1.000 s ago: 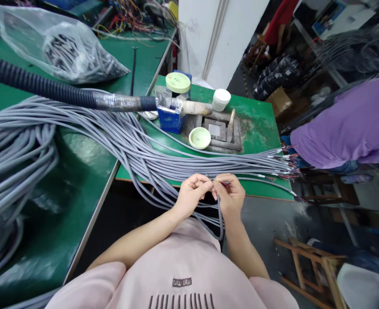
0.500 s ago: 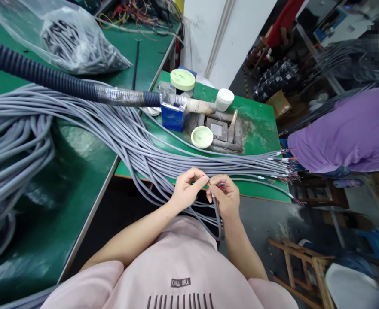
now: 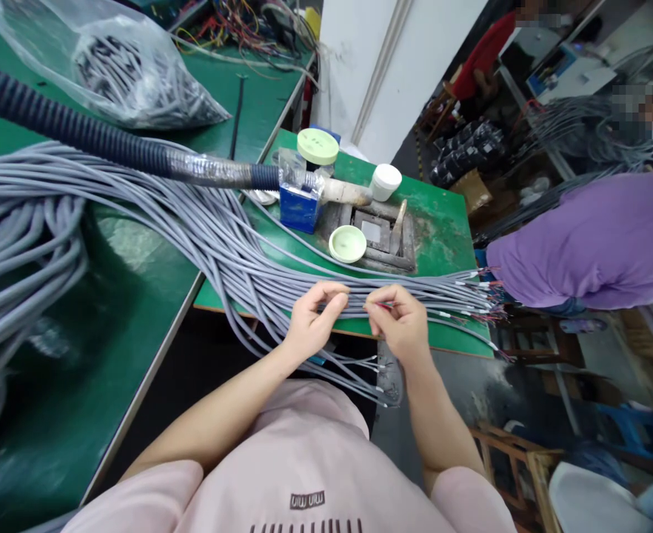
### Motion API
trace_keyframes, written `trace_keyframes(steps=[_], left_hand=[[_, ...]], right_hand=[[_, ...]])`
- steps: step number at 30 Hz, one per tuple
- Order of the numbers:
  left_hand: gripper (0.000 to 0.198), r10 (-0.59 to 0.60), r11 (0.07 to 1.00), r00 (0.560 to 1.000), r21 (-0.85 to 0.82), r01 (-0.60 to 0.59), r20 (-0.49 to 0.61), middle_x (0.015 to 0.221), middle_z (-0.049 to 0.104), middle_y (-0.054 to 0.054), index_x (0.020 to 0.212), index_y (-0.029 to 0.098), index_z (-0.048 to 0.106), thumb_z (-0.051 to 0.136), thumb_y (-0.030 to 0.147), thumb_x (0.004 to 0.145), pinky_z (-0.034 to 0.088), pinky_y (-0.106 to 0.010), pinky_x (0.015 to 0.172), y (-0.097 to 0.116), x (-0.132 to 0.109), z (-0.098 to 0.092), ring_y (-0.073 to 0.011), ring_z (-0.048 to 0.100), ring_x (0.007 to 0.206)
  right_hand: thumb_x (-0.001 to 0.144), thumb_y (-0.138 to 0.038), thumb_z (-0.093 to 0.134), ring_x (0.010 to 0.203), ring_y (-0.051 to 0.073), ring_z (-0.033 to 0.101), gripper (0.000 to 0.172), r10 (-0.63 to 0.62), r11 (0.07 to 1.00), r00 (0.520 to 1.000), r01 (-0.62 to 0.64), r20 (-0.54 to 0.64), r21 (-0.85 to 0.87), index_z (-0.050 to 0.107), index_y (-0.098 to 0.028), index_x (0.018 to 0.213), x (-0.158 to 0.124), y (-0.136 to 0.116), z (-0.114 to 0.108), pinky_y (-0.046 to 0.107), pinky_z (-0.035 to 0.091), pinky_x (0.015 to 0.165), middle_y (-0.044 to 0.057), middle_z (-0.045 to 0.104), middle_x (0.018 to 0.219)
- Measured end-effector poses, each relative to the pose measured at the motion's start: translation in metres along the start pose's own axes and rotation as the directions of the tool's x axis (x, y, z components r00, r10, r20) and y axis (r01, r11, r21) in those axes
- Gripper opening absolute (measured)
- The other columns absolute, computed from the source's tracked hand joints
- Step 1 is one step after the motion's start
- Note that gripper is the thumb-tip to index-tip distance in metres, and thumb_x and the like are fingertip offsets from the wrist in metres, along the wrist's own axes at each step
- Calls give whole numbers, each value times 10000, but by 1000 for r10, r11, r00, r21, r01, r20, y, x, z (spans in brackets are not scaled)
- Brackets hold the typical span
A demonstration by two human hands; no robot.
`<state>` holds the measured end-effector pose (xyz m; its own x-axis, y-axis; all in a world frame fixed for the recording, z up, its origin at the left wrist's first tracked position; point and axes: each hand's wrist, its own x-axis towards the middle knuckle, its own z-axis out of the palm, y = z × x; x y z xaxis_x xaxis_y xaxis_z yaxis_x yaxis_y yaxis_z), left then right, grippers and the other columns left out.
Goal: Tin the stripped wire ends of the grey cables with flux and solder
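Observation:
My left hand (image 3: 311,320) and my right hand (image 3: 401,323) are pinched together in front of my chest, just over the near edge of the small green table (image 3: 449,222). Between them they hold the thin coloured wires (image 3: 383,304) at the stripped end of a grey cable (image 3: 385,374) that hangs down below my right hand. A thick bundle of grey cables (image 3: 204,229) runs from the left bench across to the small table, its stripped ends (image 3: 479,292) fanned out at the right.
A black corrugated hose (image 3: 65,126) ends at a blue block (image 3: 298,207) beside a metal fixture (image 3: 379,233), green lids (image 3: 347,243) and a white jar (image 3: 385,181). A plastic bag of parts (image 3: 121,74) lies back left. A person in purple (image 3: 587,244) stands right. Wooden stool (image 3: 531,466) below.
My hands have drawn slightly apart and risen toward the table edge. The cable end under my right hand has swung, and the camera has tilted a little.

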<state>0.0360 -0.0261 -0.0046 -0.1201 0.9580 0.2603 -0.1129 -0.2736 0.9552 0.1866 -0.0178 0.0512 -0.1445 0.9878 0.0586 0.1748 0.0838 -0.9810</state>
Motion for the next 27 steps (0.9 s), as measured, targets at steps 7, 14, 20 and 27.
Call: trace_keyframes(steps=[7,14,20,27], left_hand=[[175,338,797,941,539,-274,-20,764,652,-8,1010,181,630,574,283,879,447,-298,739,-9,23,-32,-151,586,736],[183,282,649,945,692,-316,166,769,687,-15,993,188,638,533,310,908,378,-333,722,-11,25,-34,-176,586,740],[181,306,634,937,698,-333,169,780,686,-18,965,190,648,525,313,915,374,-327,720,-14,25,-35,-168,588,750],[167,322,609,925,705,-364,200,773,692,-8,907,195,643,521,309,919,364,-328,706,-15,27,-36,-165,583,742]], right_hand=[[698,-188,651,362,81,459,77,-35,958,993,66,113,-281,576,-185,680,88,-21,-16,214,345,391,-70,509,457],[649,-117,600,428,97,473,75,126,797,965,38,228,-602,562,-177,625,153,0,-5,232,352,468,-60,512,478],[668,-95,612,627,138,567,64,167,558,944,148,285,-817,619,-156,648,167,1,6,244,390,604,-11,609,616],[721,-103,596,729,174,612,114,188,338,937,219,294,-915,688,-161,756,167,0,14,256,409,669,40,695,774]])
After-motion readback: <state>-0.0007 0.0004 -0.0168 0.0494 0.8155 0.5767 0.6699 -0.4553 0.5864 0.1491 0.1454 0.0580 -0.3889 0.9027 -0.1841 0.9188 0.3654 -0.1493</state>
